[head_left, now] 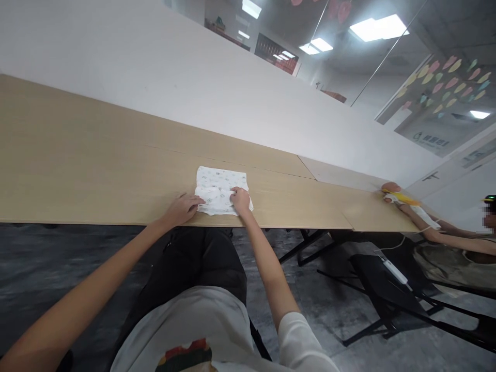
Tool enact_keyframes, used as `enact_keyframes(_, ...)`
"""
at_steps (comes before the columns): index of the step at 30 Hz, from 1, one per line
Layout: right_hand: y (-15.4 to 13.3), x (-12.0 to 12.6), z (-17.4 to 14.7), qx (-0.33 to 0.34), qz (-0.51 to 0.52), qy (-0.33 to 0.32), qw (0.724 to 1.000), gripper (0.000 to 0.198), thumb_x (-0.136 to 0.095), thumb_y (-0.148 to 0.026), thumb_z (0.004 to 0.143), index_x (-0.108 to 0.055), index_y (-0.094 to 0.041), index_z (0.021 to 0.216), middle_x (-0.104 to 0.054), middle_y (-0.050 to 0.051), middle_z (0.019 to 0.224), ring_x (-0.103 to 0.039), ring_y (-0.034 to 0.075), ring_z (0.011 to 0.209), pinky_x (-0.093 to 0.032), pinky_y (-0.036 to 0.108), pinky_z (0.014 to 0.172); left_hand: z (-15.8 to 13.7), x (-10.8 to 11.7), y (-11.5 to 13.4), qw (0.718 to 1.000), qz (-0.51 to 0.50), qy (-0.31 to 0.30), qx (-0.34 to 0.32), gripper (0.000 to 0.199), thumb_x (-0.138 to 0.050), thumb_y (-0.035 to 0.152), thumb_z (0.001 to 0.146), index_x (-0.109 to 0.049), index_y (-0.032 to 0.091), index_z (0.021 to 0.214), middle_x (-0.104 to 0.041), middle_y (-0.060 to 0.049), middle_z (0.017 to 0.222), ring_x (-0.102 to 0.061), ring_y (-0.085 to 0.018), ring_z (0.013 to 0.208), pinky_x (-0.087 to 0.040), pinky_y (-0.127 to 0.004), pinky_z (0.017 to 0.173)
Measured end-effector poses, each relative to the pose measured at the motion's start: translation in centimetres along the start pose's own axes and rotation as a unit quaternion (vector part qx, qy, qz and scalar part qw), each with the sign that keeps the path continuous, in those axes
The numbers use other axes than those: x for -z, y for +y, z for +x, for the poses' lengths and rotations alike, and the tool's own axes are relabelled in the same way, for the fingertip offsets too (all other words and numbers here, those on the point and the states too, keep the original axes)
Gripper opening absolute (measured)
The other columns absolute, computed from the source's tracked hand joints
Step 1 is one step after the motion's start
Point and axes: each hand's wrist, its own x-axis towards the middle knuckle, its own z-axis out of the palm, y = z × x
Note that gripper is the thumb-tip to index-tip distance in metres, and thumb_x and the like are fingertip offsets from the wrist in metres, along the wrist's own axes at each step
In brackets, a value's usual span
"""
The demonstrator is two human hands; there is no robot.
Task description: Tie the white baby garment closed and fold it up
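A white cloth [220, 178] with a small scattered print lies on the light wooden table near its front edge. It looks folded, with a crease or layer edge running across its middle and a slightly uneven near edge. My left hand [184, 207] rests at the cloth's left side, fingers stretched out and the tips on the fabric. On the right part of the cloth is my right hand [241, 199], its fingers curled and the fingertips gripping the fabric near the crease.
The long table [96, 170] runs along a white wall with glass above. At the far right, a person's arms [445, 232] reach to a doll [391, 187] in yellow and white on the table. A black folding chair [382, 279] holds a white power strip [397, 271].
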Motion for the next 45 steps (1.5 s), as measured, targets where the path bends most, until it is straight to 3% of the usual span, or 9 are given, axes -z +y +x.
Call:
enact_keyframes(3,0.1,0.9,-0.2,0.039,-0.059,0.018,0.997,0.037,-0.053,-0.004,0.086,-0.073,-0.015,0.114,-0.068,0.015,0.12,-0.062,0.025,0.11,-0.048,0.034,0.097,0.1,1.0,-0.6,0.999,0.012,0.028,0.02,0.049,-0.035,0.038,0.085,-0.074,0.023,0.111,-0.072,-0.01,0.124,-0.062,-0.029,0.12,-0.031,-0.054,0.116)
enact_keyframes(7,1.1,2.9,0.1,0.052,-0.097,0.054,0.992,0.038,-0.049,-0.001,0.088,-0.074,-0.012,0.114,-0.069,0.017,0.12,-0.062,0.025,0.111,-0.045,0.035,0.101,0.7,2.8,-1.9,0.999,-0.012,0.034,0.024,0.051,-0.033,0.038,0.086,-0.074,0.022,0.112,-0.071,-0.009,0.125,-0.063,-0.027,0.119,-0.042,-0.045,0.11)
enact_keyframes(13,2.6,2.7,-2.2,0.203,-0.088,-0.07,0.973,0.027,-0.052,-0.009,0.094,-0.077,-0.014,0.102,-0.075,0.012,0.111,-0.067,0.021,0.105,-0.045,0.03,0.098,1.0,2.0,-2.1,0.999,-0.028,-0.025,0.014,0.048,-0.04,0.042,0.082,-0.078,0.022,0.105,-0.072,-0.008,0.123,-0.064,-0.028,0.117,-0.045,-0.042,0.109)
enact_keyframes(16,3.8,2.5,-3.5,0.232,-0.053,-0.06,0.969,0.028,-0.05,-0.014,0.098,-0.077,-0.014,0.103,-0.076,0.012,0.111,-0.069,0.021,0.103,-0.047,0.03,0.096,0.4,1.5,-1.9,0.999,-0.024,-0.039,-0.002,0.052,-0.038,0.046,0.085,-0.076,0.021,0.112,-0.069,-0.008,0.129,-0.062,-0.027,0.12,-0.044,-0.042,0.11)
enact_keyframes(21,7.2,4.6,-3.1,0.204,-0.072,0.001,0.976,0.036,-0.05,-0.001,0.09,-0.077,-0.016,0.106,-0.076,0.012,0.111,-0.07,0.023,0.103,-0.048,0.036,0.099,0.6,2.0,-2.8,1.0,0.011,0.0,-0.028,0.057,-0.036,0.05,0.09,-0.072,0.019,0.122,-0.064,-0.011,0.136,-0.056,-0.028,0.129,-0.04,-0.045,0.114)
enact_keyframes(24,8.7,5.6,-2.4,0.211,-0.11,-0.027,0.971,0.038,-0.052,0.003,0.086,-0.079,-0.017,0.104,-0.076,0.012,0.111,-0.07,0.024,0.102,-0.049,0.036,0.097,1.3,2.2,-3.4,0.998,0.01,-0.054,-0.035,0.056,-0.037,0.053,0.088,-0.076,0.021,0.113,-0.065,-0.011,0.135,-0.06,-0.03,0.123,-0.042,-0.047,0.111)
enact_keyframes(33,8.8,4.6,-2.7,0.263,-0.114,-0.044,0.957,0.039,-0.052,0.002,0.085,-0.078,-0.018,0.106,-0.07,0.014,0.104,-0.063,0.024,0.101,-0.05,0.036,0.092,1.0,1.6,-3.4,0.996,0.0,-0.076,-0.049,0.059,-0.038,0.06,0.09,-0.074,0.024,0.119,-0.062,-0.012,0.138,-0.057,-0.031,0.124,-0.04,-0.048,0.111)
enact_keyframes(40,9.0,6.1,-4.3,0.267,0.079,-0.005,0.96,0.026,-0.054,-0.014,0.09,-0.073,-0.016,0.107,-0.066,0.014,0.119,-0.058,0.026,0.116,-0.046,0.042,0.104,-0.4,3.5,-1.7,0.996,-0.066,-0.022,-0.057,0.067,-0.033,0.071,0.092,-0.072,0.021,0.115,-0.064,-0.013,0.129,-0.057,-0.029,0.122,-0.042,-0.043,0.11)
enact_keyframes(45,6.6,5.2,-1.7,0.119,0.229,0.02,0.966,0.024,-0.05,-0.026,0.094,-0.07,-0.016,0.1,-0.073,0.009,0.104,-0.066,0.023,0.098,-0.052,0.035,0.091,2.7,4.7,-1.1,0.99,-0.129,0.029,0.04,0.066,-0.036,0.07,0.09,-0.068,0.016,0.109,-0.069,-0.012,0.113,-0.062,-0.029,0.107,-0.048,-0.043,0.101)
